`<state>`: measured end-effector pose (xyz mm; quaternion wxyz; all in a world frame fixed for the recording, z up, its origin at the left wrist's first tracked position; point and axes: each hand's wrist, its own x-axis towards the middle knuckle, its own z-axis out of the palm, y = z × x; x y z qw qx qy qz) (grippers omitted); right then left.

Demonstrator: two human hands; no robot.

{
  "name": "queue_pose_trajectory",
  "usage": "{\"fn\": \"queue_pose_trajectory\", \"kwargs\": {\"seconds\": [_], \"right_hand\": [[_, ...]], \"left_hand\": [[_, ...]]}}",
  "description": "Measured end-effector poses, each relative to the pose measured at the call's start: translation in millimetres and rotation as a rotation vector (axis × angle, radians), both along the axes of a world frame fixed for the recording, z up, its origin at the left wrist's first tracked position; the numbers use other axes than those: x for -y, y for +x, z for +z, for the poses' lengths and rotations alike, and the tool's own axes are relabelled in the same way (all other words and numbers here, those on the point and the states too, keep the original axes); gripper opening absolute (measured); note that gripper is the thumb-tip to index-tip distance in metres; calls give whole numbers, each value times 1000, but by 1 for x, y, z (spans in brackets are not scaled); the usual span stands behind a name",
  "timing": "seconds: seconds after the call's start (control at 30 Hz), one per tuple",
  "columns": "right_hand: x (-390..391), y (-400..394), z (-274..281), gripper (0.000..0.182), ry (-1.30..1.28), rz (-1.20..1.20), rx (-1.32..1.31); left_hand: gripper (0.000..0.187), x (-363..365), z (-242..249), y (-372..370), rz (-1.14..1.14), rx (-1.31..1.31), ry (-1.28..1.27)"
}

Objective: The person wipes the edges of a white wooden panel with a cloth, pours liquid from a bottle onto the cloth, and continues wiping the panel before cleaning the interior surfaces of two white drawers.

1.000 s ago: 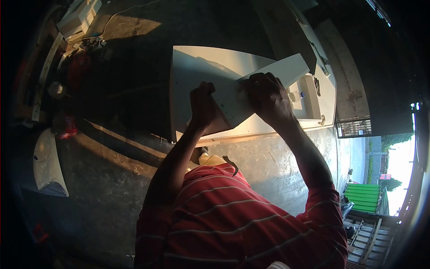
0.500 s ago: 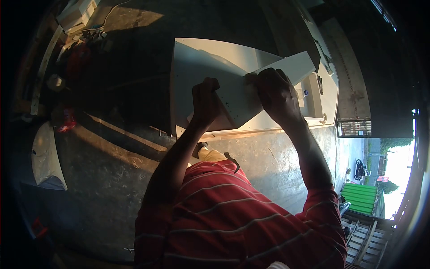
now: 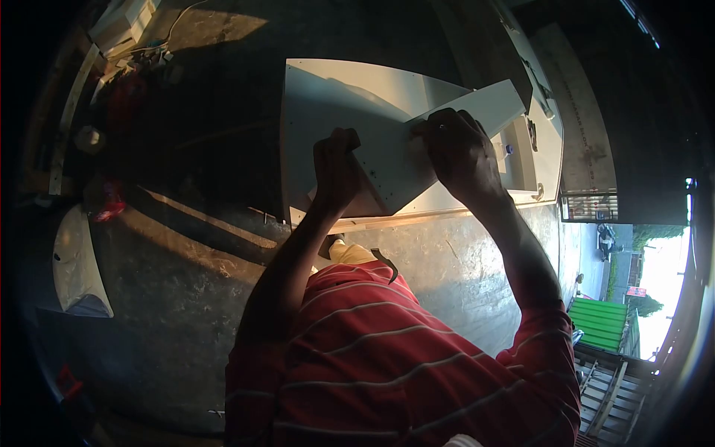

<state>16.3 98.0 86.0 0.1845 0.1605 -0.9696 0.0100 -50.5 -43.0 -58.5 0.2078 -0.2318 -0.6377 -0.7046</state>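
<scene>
- Panel (image 3: 395, 160): pale flat board held at the centre of the view, tilted, its long end running up toward 2 o'clock; a row of small dark holes shows near its lower left edge.
- Left hand (image 3: 337, 171): grip clenched on the panel's left edge, at 9 o'clock of the board; fingers curl over the rim, thumb side toward the viewer.
- Right hand (image 3: 458, 153): grip clasped over the panel's upper right part, at 2 o'clock of the board's middle; knuckles cover the surface beneath them. Whether anything small sits under the fingers cannot be told.
- Cabinet (image 3: 328, 97): large pale flat-lying unit directly behind the panel; its far edge lies at 12 o'clock, its near edge at 6 o'clock of the hands. A recess (image 3: 521, 156) at 3 o'clock holds a small object too small to identify.
- Floor (image 3: 186, 283): dark, streaked with a sunlit band; much of it is lost in shadow.
- White sheet (image 3: 74, 268): pale curved piece on the floor at 9 o'clock, partly in shade.
- Clutter (image 3: 126, 45): boxes and cable at 11 o'clock, dim and hard to make out.
- Red striped shirt (image 3: 402, 365): fills 6 o'clock, hiding the floor below the arms.
- Green stack (image 3: 599, 324): at 4 o'clock, outdoors, cut off by the lens edge.
</scene>
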Motion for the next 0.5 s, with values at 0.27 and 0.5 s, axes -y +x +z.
{"fn": "queue_pose_trajectory", "kwargs": {"seconds": [0.27,0.5], "right_hand": [[-28,-7,-2,10,47,-114,-43],[58,14,-10,32,-111,140,2]], "left_hand": [[5,-1,-10,-2,-135,120,-30],[7,11,17,3,52,-89,-148]]}}
